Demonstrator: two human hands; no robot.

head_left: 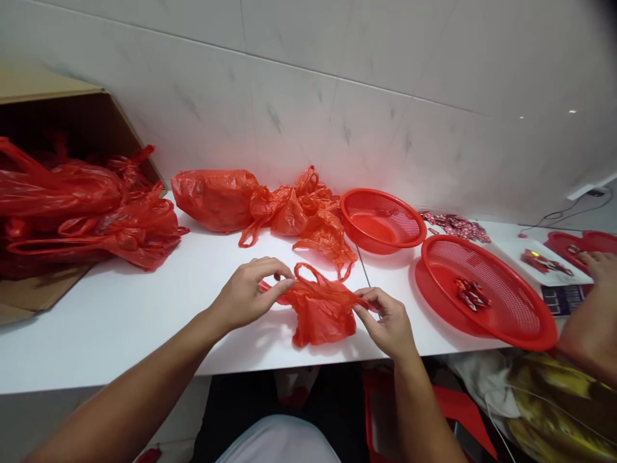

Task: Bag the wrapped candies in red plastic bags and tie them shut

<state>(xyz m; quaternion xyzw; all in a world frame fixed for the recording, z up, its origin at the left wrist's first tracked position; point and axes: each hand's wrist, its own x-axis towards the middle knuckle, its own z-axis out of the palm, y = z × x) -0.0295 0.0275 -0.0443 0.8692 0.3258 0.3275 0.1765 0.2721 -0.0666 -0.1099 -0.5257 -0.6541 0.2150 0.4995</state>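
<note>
Between my hands is a crumpled red plastic bag (324,316), held just above the white table near its front edge. My left hand (253,290) pinches the bag's upper left side between thumb and fingers. On the other side, my right hand (387,319) grips the upper right corner with thumb and forefinger. One handle loop of the bag stands up at the top. Whether anything is inside it, I cannot tell. Behind it lie more crumpled red bags (306,209) and a filled red bag (214,198) against the wall.
At left, a cardboard box (51,292) on its side spills red bags (91,193). On the right stand an oval red basket (518,302) with small red packets (471,294) and a smaller red basket (380,218). Another person's hand (600,267) is at far right.
</note>
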